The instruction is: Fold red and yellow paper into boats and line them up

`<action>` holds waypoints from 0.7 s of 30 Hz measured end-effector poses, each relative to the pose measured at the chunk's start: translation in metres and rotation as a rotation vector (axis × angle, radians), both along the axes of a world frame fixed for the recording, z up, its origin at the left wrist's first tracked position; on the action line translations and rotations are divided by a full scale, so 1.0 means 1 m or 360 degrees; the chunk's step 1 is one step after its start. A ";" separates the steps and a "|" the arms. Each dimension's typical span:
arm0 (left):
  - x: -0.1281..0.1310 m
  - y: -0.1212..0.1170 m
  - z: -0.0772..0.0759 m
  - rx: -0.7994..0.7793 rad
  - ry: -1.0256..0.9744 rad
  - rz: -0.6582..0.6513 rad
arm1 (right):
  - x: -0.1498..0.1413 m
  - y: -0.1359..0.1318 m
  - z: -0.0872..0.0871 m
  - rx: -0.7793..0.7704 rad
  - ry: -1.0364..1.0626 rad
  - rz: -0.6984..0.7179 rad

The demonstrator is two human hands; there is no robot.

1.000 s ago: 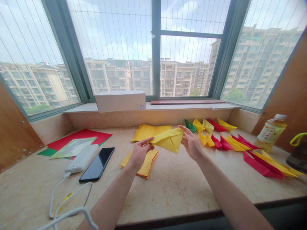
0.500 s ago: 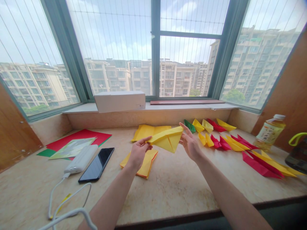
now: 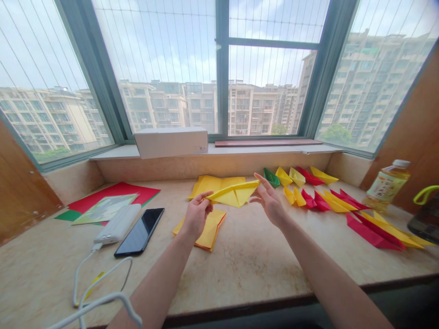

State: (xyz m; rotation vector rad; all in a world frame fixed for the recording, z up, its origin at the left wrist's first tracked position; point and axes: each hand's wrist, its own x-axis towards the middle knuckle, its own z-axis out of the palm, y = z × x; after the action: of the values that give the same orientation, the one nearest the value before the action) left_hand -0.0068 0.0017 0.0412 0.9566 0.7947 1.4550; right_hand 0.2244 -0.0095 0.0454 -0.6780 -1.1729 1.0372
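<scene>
A yellow folded paper boat point(image 3: 236, 193) is held above the countertop, its point facing down and its long edge nearly level. My left hand point(image 3: 197, 212) pinches the boat's left corner between thumb and fingers. At the other end, my right hand point(image 3: 270, 203) has its fingers spread around the right tip, which seems to touch near the index finger. Below the left hand lies a stack of yellow folded paper point(image 3: 209, 230) with a red-orange edge. Behind the boat, another yellow folded sheet point(image 3: 212, 183) lies flat.
Several finished paper boats point(image 3: 308, 201) in green, yellow and red stand at the right, beside a drink bottle point(image 3: 387, 185) and a dark container point(image 3: 425, 219). At left are a phone point(image 3: 140, 232), a white power bank point(image 3: 118, 224) with cable and coloured sheets point(image 3: 120, 189). A white box point(image 3: 171, 142) sits on the sill.
The yellow paper boat has tilted, so its lower point looks shorter and higher. The fingers of my right hand have spread at its right tip. My left hand keeps its pinch.
</scene>
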 end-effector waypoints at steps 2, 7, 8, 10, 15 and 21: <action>0.000 0.000 0.001 -0.0018 -0.0028 -0.0015 | 0.000 0.000 -0.001 0.0031 -0.0039 -0.0012; -0.001 0.003 0.000 -0.0008 -0.0122 -0.0001 | 0.001 0.000 0.000 0.0099 -0.0120 0.0034; -0.001 0.004 0.000 -0.0001 -0.0130 0.0010 | 0.001 0.000 0.000 0.0110 -0.0127 0.0039; -0.002 0.005 -0.001 0.0012 -0.0135 0.0023 | 0.002 0.003 -0.002 0.0130 -0.0151 0.0013; -0.003 0.006 -0.002 0.0034 -0.0150 0.0014 | 0.007 0.014 -0.010 0.0151 -0.0325 -0.0149; 0.000 0.003 -0.002 0.0033 -0.0137 -0.0020 | 0.017 0.022 -0.016 0.0260 -0.0663 -0.0565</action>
State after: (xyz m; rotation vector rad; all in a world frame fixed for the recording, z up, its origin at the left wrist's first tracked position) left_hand -0.0067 0.0049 0.0391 0.9068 0.7107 1.4863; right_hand 0.2416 0.0126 0.0292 -0.9598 -1.4124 0.5064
